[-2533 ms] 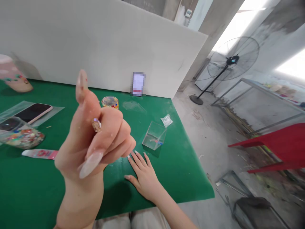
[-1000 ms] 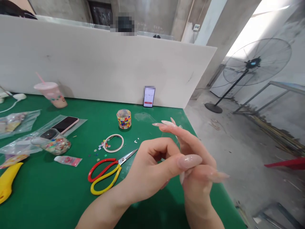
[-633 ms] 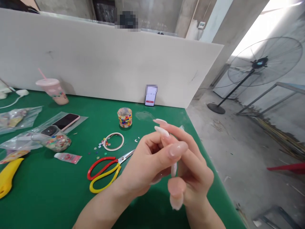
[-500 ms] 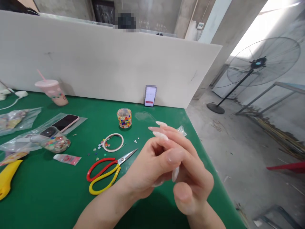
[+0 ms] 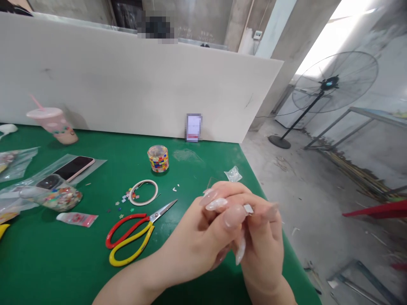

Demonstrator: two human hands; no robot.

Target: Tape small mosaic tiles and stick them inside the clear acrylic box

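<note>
Chip (image 5: pixel 248 209) lies between left hand (image 5: pixel 202 237) and right hand (image 5: pixel 262 239) thumbs, nearer the left; which grip clamps it, I cannot tell.

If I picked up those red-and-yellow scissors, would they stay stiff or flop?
The blades look like metal, so they're probably stiff. Lifted by the yellow handle, the scissors might swing open or shut, since the handles stand apart. Lying flat on the table, they'd likely slide, not roll.

I can't make out the tiny pale piece (image 5: pixel 248 209) near the right hand (image 5: pixel 262 237); the propped phone (image 5: pixel 193 127) is blurred.
</note>
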